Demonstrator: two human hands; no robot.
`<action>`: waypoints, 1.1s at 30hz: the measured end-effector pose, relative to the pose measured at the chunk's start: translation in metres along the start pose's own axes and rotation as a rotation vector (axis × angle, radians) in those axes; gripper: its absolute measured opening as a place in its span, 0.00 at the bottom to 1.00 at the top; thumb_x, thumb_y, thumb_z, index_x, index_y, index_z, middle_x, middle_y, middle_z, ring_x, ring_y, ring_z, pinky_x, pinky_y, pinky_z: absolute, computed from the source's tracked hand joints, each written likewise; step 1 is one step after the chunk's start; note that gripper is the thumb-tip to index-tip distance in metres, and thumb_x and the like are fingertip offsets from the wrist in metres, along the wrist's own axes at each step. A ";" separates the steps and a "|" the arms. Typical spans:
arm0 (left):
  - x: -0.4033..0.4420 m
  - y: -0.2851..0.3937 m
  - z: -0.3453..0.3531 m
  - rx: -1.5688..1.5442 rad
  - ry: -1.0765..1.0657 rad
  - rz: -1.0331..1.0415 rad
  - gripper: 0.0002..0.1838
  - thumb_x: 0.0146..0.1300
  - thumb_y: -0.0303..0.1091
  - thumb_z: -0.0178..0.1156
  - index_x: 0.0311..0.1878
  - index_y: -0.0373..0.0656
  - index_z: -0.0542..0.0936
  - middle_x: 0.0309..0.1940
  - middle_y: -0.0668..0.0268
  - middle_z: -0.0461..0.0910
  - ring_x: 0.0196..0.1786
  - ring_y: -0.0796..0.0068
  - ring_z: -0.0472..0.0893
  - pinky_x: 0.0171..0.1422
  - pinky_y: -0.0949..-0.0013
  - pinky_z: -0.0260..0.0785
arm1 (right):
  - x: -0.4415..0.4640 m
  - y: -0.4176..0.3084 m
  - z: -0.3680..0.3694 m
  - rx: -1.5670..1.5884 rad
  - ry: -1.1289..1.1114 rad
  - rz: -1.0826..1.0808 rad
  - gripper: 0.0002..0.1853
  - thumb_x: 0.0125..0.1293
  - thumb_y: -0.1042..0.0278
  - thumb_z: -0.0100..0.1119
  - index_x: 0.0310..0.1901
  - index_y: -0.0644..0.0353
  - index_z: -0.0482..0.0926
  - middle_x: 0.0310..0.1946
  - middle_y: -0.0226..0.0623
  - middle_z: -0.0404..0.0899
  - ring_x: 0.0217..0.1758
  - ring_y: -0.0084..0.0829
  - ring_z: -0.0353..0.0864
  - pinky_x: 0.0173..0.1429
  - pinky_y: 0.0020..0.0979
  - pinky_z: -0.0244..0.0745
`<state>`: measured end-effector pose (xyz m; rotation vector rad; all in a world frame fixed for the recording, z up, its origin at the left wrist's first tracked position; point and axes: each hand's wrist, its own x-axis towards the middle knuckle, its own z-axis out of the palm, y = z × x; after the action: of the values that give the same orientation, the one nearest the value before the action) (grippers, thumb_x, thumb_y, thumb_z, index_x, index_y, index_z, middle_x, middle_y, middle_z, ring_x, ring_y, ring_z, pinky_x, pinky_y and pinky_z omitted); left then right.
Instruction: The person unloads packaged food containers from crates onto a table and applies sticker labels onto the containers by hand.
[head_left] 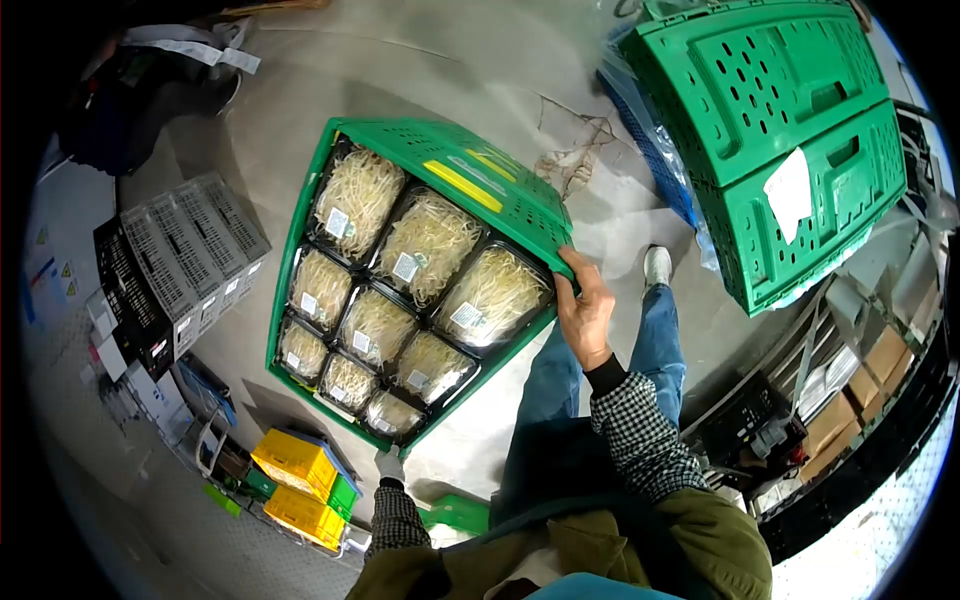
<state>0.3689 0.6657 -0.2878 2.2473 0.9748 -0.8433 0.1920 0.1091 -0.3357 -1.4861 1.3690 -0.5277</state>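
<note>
A green plastic crate [535,222] is tilted in front of me, its opening facing me. Several black trays of bean sprouts [375,325] fill it in rows, each under clear film with a white label. My right hand [585,312] is closed on the crate's rim at the right corner, thumb and fingers on either side of the edge. Down at the lower corner, my left hand [390,464] grips the rim; its fingers are partly hidden. Yellow strips mark the crate's outer side wall.
Large green crates [760,130] stand at upper right, beside a blue pallet or base [650,150]. To the left are stacked grey and black crates [195,260]. Yellow crates [295,465] stand at lower left. A person in dark clothes [140,100] is at upper left. Cardboard boxes [850,400] lie right.
</note>
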 end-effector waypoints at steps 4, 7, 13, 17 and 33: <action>0.011 0.008 0.008 0.078 0.007 0.071 0.17 0.62 0.18 0.51 0.55 0.33 0.71 0.42 0.63 0.77 0.37 0.71 0.78 0.41 0.71 0.77 | 0.000 0.005 0.018 -0.070 0.054 -0.074 0.16 0.56 0.81 0.58 0.48 0.63 0.77 0.46 0.50 0.78 0.51 0.47 0.77 0.55 0.34 0.71; 0.008 0.016 0.015 0.061 -0.128 0.125 0.17 0.63 0.20 0.51 0.56 0.31 0.70 0.44 0.61 0.77 0.39 0.70 0.78 0.43 0.70 0.77 | -0.003 0.002 0.021 -0.086 0.052 -0.073 0.15 0.58 0.80 0.57 0.49 0.62 0.77 0.45 0.50 0.79 0.49 0.45 0.79 0.54 0.33 0.72; 0.021 -0.027 0.003 -0.011 -0.136 0.127 0.19 0.59 0.19 0.49 0.56 0.28 0.68 0.47 0.60 0.74 0.42 0.70 0.75 0.42 0.71 0.75 | -0.016 -0.007 0.031 -0.158 0.064 -0.051 0.13 0.60 0.77 0.57 0.48 0.62 0.77 0.41 0.47 0.80 0.43 0.41 0.82 0.49 0.31 0.74; 0.040 -0.049 -0.006 0.027 -0.093 0.176 0.20 0.62 0.19 0.46 0.59 0.33 0.65 0.47 0.58 0.74 0.35 0.64 0.79 0.31 0.64 0.79 | -0.029 -0.003 0.036 -0.327 0.060 -0.282 0.14 0.61 0.76 0.54 0.49 0.63 0.73 0.48 0.49 0.72 0.53 0.48 0.71 0.58 0.38 0.66; -0.041 -0.015 0.124 -0.246 -0.173 0.254 0.17 0.63 0.34 0.51 0.50 0.32 0.74 0.43 0.54 0.77 0.42 0.61 0.78 0.43 0.64 0.76 | -0.021 -0.006 -0.025 -0.031 -0.030 -0.128 0.26 0.57 0.76 0.56 0.58 0.62 0.62 0.59 0.54 0.62 0.65 0.53 0.59 0.68 0.43 0.57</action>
<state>0.2947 0.5720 -0.3434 1.9980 0.6568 -0.7467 0.1680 0.1181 -0.3140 -1.6080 1.2700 -0.5645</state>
